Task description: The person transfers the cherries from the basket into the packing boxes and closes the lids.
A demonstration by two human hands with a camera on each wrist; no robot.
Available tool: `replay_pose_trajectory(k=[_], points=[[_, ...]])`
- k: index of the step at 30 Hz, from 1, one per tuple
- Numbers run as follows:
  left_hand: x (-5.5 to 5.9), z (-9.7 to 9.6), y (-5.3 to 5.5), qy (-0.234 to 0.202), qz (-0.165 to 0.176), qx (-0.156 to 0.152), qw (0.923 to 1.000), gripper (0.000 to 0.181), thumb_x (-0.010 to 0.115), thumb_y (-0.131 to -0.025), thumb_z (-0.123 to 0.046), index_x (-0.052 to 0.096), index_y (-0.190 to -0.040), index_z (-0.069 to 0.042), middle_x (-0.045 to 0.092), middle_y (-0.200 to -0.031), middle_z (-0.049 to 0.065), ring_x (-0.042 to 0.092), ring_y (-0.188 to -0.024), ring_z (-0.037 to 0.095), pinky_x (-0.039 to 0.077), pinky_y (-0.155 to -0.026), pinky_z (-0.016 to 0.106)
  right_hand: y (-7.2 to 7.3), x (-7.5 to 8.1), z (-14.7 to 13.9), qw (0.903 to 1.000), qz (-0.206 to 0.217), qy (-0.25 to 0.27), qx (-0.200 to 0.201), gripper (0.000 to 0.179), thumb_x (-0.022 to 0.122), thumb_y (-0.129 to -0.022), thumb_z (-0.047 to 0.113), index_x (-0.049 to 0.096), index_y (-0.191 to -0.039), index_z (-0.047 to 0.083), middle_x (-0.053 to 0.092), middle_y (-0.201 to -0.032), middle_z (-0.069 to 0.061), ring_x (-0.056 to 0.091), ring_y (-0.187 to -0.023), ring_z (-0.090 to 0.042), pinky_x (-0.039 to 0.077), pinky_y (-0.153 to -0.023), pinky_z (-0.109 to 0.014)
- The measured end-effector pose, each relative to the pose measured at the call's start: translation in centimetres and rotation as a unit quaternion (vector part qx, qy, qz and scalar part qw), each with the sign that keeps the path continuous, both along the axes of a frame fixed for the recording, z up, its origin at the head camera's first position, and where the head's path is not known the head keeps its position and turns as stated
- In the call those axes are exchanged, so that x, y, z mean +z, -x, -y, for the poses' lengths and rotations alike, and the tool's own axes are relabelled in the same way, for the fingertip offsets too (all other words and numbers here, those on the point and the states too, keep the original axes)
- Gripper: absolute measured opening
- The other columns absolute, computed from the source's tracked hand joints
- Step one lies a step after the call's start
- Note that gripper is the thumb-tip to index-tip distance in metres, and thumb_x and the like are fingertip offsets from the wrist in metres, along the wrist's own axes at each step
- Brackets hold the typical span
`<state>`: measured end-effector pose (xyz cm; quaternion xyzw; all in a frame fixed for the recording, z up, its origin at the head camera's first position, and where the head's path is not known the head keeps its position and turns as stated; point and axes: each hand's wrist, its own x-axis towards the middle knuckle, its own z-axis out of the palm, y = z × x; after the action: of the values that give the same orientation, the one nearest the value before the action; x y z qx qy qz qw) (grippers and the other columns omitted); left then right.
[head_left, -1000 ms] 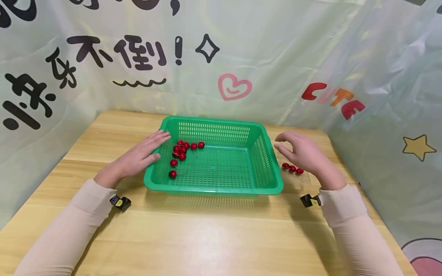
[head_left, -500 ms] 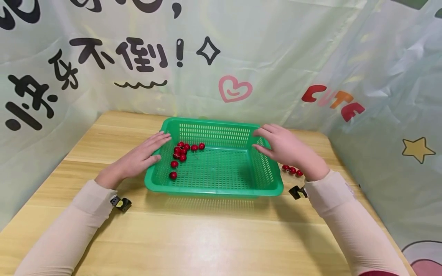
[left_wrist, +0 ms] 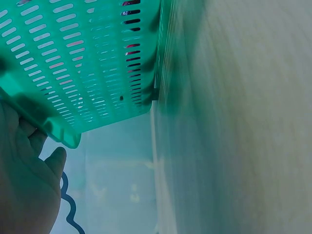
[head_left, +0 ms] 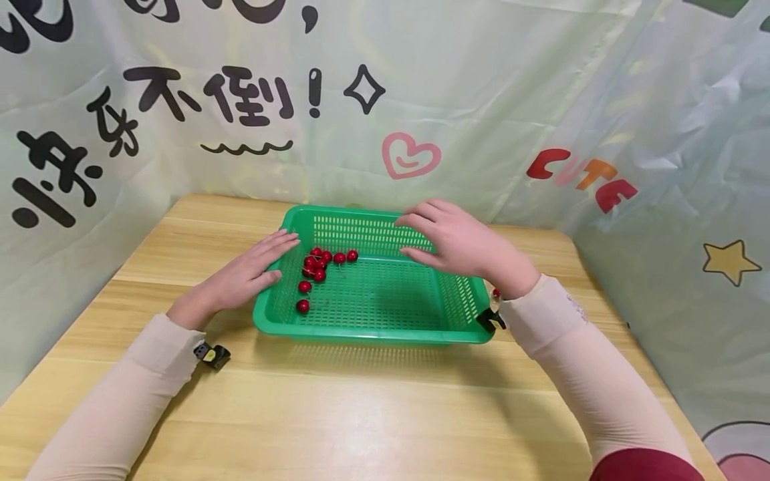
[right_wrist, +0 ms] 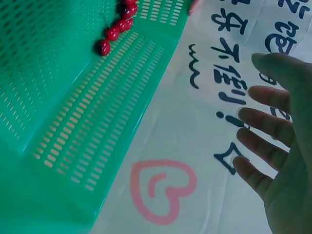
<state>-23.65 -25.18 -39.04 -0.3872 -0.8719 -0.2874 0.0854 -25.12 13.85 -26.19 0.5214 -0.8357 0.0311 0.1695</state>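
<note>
A green plastic basket (head_left: 373, 334) with slotted walls stands on the table. Red cherries (head_left: 313, 265), several of them with thin stems, lie along its left end; the right wrist view shows some of these cherries (right_wrist: 112, 33) too. My left hand (head_left: 243, 274) rests on the basket's left rim with its fingers straight; from the left wrist, the hand (left_wrist: 29, 180) appears at the rim's outer side. Above the right half of the basket hovers my right hand (head_left: 460, 244). In its own wrist view, that hand (right_wrist: 285, 131) has spread, relaxed fingers and nothing between them.
Outside the basket on the right, one cherry (head_left: 496, 294) shows beside my right cuff, which hides the area behind it. The wooden table (head_left: 361, 407) extends in front. A printed cloth backdrop (head_left: 493, 100) closes off the back and sides.
My right hand has moved left, from beside the cherries outside the basket to over its inside, and its sleeve now covers most of those cherries. The left hand stays on the rim.
</note>
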Motion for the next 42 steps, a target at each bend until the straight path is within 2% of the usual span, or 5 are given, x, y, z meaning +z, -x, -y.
replay_pose_trajectory(k=[9, 17, 31, 37, 42], points=[[0.1, -0.2, 0.2, 0.004, 0.003, -0.002, 1.0000, 0.058, 0.050, -0.100, -0.016, 0.030, -0.153, -0.004, 0.025, -0.157, 0.019, 0.011, -0.148, 0.034, 0.013, -0.117, 0.051, 0.6, -0.5, 2.9, 0.9998, 0.003, 0.002, 0.022, 0.049, 0.062, -0.094, 0.039, 0.059, -0.132, 0.008, 0.060, -0.122, -0.007, 0.052, -0.114, -0.025, 0.038, -0.103, -0.040], [0.0, -0.1, 0.3, 0.006, 0.004, -0.002, 1.0000, 0.057, 0.049, -0.100, -0.016, 0.030, -0.152, -0.001, 0.025, -0.157, 0.021, 0.011, -0.147, 0.035, 0.013, -0.117, 0.053, 1.5, -1.6, 5.5, 0.9991, -0.020, -0.002, 0.037, 0.049, 0.062, -0.094, 0.040, 0.059, -0.132, 0.009, 0.060, -0.125, -0.006, 0.053, -0.117, -0.024, 0.040, -0.103, -0.038], [-0.1, -0.1, 0.0, 0.007, 0.017, 0.006, 0.9998, 0.058, 0.050, -0.099, -0.014, 0.029, -0.153, -0.003, 0.023, -0.158, 0.018, 0.009, -0.148, 0.035, 0.015, -0.115, 0.058, 2.4, -3.6, 10.3, 0.9936, 0.109, -0.002, 0.029, 0.055, 0.059, -0.095, 0.046, 0.054, -0.138, 0.012, 0.055, -0.135, -0.002, 0.046, -0.127, -0.018, 0.032, -0.111, -0.031], [-0.1, -0.1, 0.0, 0.009, 0.018, 0.006, 0.9998, 0.058, 0.050, -0.100, -0.015, 0.029, -0.153, -0.003, 0.023, -0.159, 0.018, 0.009, -0.148, 0.035, 0.016, -0.113, 0.062, 2.7, -4.8, 11.6, 0.9854, 0.168, -0.022, 0.019, 0.057, 0.056, -0.096, 0.049, 0.053, -0.140, 0.014, 0.054, -0.136, 0.000, 0.045, -0.129, -0.014, 0.029, -0.112, -0.029], [0.0, 0.0, 0.1, 0.005, 0.018, 0.007, 0.9998, 0.059, 0.050, -0.099, -0.013, 0.029, -0.153, -0.003, 0.022, -0.159, 0.017, 0.009, -0.148, 0.034, 0.016, -0.112, 0.063, 2.9, -5.4, 12.2, 0.9751, 0.220, -0.028, 0.011, 0.059, 0.058, -0.094, 0.052, 0.053, -0.140, 0.015, 0.056, -0.135, 0.002, 0.047, -0.127, -0.012, 0.032, -0.109, -0.027]])
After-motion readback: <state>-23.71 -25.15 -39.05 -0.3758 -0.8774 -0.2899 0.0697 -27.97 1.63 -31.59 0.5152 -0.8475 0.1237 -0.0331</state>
